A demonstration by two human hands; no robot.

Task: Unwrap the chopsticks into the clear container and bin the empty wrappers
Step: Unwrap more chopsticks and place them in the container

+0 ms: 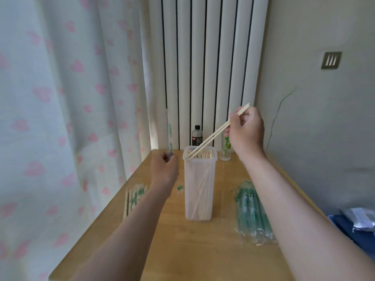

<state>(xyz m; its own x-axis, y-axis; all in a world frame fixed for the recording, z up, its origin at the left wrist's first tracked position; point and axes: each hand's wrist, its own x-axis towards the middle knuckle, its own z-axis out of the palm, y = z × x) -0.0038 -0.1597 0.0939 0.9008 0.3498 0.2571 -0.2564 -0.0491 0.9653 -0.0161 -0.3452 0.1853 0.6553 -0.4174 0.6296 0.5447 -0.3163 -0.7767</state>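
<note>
Two bare chopsticks are what our next move turns on. We pinch them near their upper ends in our right hand, fingers and thumb curled about them. Their long axis slants down and to the left from that hand, so the lower tips sit just at the left rim of the clear container. The container stands upright on the desk between our hands, below and left of the right one, and holds many sticks on end. We judge the pair must be tipped nearer upright before release, or it may catch on the rim. Our left hand, just beside the container's left wall, is curled round the bottom of a wrapper that looks empty and stands straight up from the fist. We see no bin; spent wrappers lie on the desk to the right, wrapped pairs to the left.
</note>
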